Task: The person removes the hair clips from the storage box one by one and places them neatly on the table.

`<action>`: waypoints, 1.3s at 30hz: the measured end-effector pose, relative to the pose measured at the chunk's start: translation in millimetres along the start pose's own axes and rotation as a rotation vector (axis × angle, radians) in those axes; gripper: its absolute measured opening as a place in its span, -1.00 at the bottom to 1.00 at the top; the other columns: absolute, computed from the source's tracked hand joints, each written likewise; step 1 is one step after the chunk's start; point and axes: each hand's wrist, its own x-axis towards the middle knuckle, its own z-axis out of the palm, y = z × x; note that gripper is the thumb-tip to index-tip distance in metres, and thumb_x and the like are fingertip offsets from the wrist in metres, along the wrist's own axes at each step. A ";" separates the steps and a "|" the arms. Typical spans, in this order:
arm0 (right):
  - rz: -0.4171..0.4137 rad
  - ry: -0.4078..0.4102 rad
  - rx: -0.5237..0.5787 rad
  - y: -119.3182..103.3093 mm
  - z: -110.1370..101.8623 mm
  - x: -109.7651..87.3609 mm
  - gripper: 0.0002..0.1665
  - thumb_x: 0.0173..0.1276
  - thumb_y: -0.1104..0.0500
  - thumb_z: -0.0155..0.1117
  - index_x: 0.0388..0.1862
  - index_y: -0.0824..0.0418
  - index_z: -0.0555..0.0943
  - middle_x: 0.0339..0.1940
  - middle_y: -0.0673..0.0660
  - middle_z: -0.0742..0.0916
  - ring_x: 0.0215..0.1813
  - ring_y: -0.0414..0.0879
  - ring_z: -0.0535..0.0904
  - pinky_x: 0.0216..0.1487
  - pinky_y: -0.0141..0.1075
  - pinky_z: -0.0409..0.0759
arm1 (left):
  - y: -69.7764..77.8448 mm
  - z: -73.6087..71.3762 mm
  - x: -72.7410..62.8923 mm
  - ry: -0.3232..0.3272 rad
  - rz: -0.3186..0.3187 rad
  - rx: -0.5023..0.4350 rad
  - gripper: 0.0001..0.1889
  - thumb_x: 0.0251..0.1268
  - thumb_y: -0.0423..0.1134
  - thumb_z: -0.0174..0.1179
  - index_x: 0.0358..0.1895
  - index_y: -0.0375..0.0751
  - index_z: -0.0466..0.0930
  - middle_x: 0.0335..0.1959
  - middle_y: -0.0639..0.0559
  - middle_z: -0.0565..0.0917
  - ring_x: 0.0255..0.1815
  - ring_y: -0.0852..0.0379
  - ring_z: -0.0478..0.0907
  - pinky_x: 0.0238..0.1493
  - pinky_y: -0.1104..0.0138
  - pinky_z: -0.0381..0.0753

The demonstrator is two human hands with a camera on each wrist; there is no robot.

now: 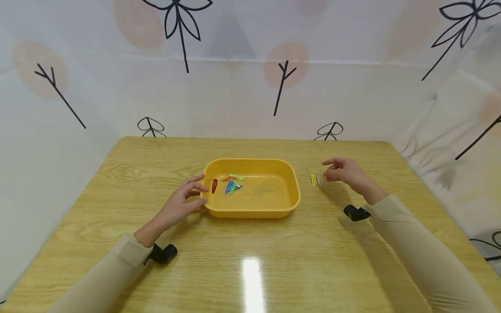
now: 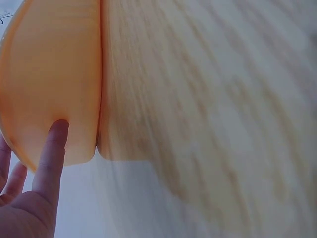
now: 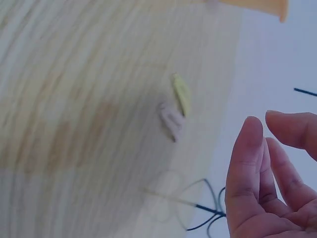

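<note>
At the left end of a yellow plastic tray (image 1: 250, 214), my left hand (image 1: 183, 202) rests its spread fingers against the rim and outer wall. The left wrist view has one fingertip pressed to the wall of the tray (image 2: 54, 64). Inside the tray's left half lie a dark red hair clip (image 1: 214, 186), a light green hair clip (image 1: 236, 177) and several more in a small blue, green and orange heap. My right hand (image 1: 350, 174) hovers with loosely bent fingers and nothing in them. Just left of it, a yellow hair clip (image 1: 313, 180) and a pale pinkish hair clip (image 1: 319, 181) lie side by side.
The wood-grain table (image 1: 250, 243) carries the tray near its middle. White cloth (image 1: 235, 100) with line-drawn plants hangs behind and beside it. Small black wrist cameras (image 1: 357, 213) jut out from both sleeves.
</note>
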 end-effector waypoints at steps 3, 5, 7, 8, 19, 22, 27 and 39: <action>-0.012 -0.002 0.003 -7.6 -1.0 -0.8 -0.46 0.34 0.28 0.15 0.24 0.48 0.31 -0.22 0.27 0.56 -0.17 0.03 0.60 0.01 -0.01 0.54 | 0.1 0.0 0.0 -0.003 -0.004 -0.001 -0.77 0.21 -0.35 0.23 -0.12 -0.39 0.50 0.38 -0.13 0.18 0.17 -0.19 0.36 0.19 0.01 0.37; -0.023 -0.002 0.012 -12.7 -1.1 -1.3 -0.48 0.34 0.29 0.15 0.23 0.48 0.32 -0.23 0.25 0.56 -0.17 0.02 0.60 0.01 -0.01 0.54 | 0.3 0.0 0.1 -0.004 -0.006 -0.001 -0.77 0.21 -0.35 0.23 -0.11 -0.39 0.50 0.38 -0.13 0.18 0.17 -0.19 0.36 0.19 0.01 0.37; -0.032 0.000 0.016 -17.3 -1.0 -1.5 -0.50 0.34 0.30 0.14 0.21 0.46 0.33 -0.24 0.25 0.55 -0.19 0.00 0.61 0.02 0.00 0.54 | 0.2 -0.1 0.2 -0.004 -0.008 -0.001 -0.77 0.22 -0.35 0.23 -0.11 -0.39 0.50 0.38 -0.12 0.18 0.16 -0.19 0.36 0.19 0.01 0.38; -0.039 -0.001 0.017 -19.5 -0.9 -1.4 -0.51 0.34 0.31 0.14 0.21 0.46 0.34 -0.25 0.25 0.55 -0.20 -0.03 0.62 0.02 0.00 0.54 | 0.1 -0.2 0.2 -0.004 -0.008 0.000 -0.77 0.22 -0.35 0.23 -0.11 -0.39 0.50 0.38 -0.12 0.18 0.16 -0.19 0.36 0.19 0.01 0.37; -0.088 -0.045 0.017 -44.9 4.2 -1.1 -0.50 0.35 0.25 0.18 0.21 0.40 0.36 -0.20 0.30 0.56 -0.17 -0.13 0.59 -0.10 -0.30 0.61 | 1.1 -0.6 -1.0 0.001 -0.012 0.001 -0.75 0.22 -0.33 0.22 -0.10 -0.41 0.50 0.37 -0.12 0.19 0.14 -0.21 0.38 0.17 0.00 0.39; -0.085 -0.055 0.019 -51.5 6.8 -0.9 -0.49 0.35 0.24 0.18 0.22 0.38 0.35 -0.19 0.29 0.57 -0.18 -0.10 0.60 -0.10 -0.30 0.61 | 1.8 -0.3 -1.1 0.000 -0.011 -0.002 -0.74 0.22 -0.33 0.23 -0.10 -0.42 0.49 0.37 -0.12 0.19 0.14 -0.21 0.38 0.16 0.01 0.40; -0.086 -0.062 0.021 -60.7 12.1 1.0 -0.50 0.33 0.23 0.20 0.21 0.38 0.37 -0.20 0.28 0.58 -0.22 -0.06 0.61 -0.10 -0.28 0.61 | 2.0 -0.2 -1.4 0.000 -0.007 0.002 -0.73 0.22 -0.33 0.23 -0.09 -0.43 0.49 0.37 -0.12 0.19 0.14 -0.22 0.38 0.17 0.00 0.39; -0.099 -0.065 0.037 -76.2 25.6 9.9 -0.52 0.31 0.24 0.22 0.18 0.35 0.40 -0.17 0.30 0.56 -0.21 -0.03 0.61 -0.08 -0.24 0.61 | 0.6 -0.2 -0.4 -0.008 -0.015 -0.008 -0.73 0.23 -0.33 0.22 -0.09 -0.43 0.49 0.38 -0.11 0.18 0.15 -0.21 0.37 0.16 0.01 0.40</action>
